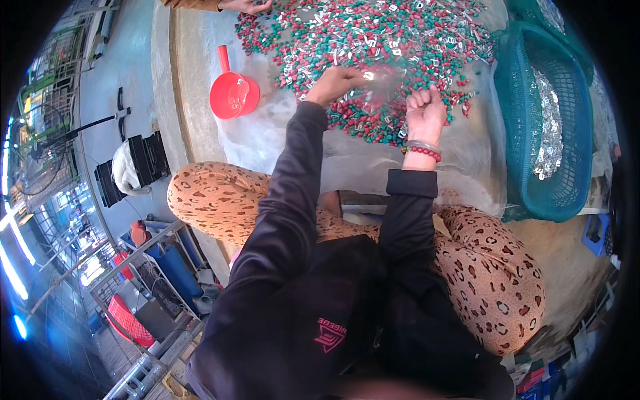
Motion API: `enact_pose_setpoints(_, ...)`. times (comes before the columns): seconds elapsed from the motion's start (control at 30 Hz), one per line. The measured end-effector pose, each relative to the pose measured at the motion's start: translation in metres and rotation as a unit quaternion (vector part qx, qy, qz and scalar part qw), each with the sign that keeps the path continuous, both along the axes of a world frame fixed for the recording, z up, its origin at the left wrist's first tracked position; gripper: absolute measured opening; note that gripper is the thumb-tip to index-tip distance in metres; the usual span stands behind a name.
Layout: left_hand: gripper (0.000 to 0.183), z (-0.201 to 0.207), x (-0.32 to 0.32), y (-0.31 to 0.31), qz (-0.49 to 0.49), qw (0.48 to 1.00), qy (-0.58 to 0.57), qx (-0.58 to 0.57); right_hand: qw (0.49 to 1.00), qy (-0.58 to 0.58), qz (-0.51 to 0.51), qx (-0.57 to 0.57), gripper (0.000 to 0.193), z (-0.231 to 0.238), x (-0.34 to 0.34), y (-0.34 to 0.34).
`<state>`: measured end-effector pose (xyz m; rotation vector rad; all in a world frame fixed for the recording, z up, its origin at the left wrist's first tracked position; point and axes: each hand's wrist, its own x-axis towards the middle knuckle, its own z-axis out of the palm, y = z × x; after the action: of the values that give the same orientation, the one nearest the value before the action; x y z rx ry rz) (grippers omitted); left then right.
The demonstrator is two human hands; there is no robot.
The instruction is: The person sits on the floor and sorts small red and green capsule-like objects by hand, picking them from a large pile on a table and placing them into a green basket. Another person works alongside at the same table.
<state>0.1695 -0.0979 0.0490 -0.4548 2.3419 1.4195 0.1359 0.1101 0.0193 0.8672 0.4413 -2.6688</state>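
Note:
My left hand (331,85) is closed, its fingertips pinched at the edge of a clear, crinkled sheet that looks like a plastic bag (385,81). A small pale piece (369,76) shows by those fingertips. Facing it, my right hand (426,112) has its fingers curled in beside the bag; what they grip, if anything, cannot be made out. A red bead bracelet circles that wrist. Beneath both hands spreads a heap of small red and green pieces (360,123), mixed with white and silvery buckle-like bits.
A red dipper (223,93) with a few small pieces inside lies left of the heap. At the right stands a teal mesh basket (579,133) holding silvery pieces (548,127). Another person's hand (248,6) reaches in at the far left of the heap. Translucent sheeting (467,175) lies underneath.

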Motion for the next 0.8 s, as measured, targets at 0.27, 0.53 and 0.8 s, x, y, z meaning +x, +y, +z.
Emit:
enact_pose_setpoints(0.27, 0.02, 0.005, 0.009, -0.011, 0.057, 0.998, -0.033, -0.024, 0.998, 0.033, 0.039, 0.048, 0.019, 0.02, 0.005, 0.004)
enact_pose_setpoints(0.53, 0.018, -0.035, 0.035, -0.014, 0.077, 0.978, 0.044, -0.19, 0.994, 0.011, 0.05, 0.098, 0.013, 0.023, 0.001, -0.001)
enact_pose_setpoints(0.8, 0.012, -0.092, 0.035, 0.031, 0.024, 0.924, 0.162, -0.345, 0.994, 0.004, 0.046, 0.097, 0.013, 0.023, 0.0, 0.004)
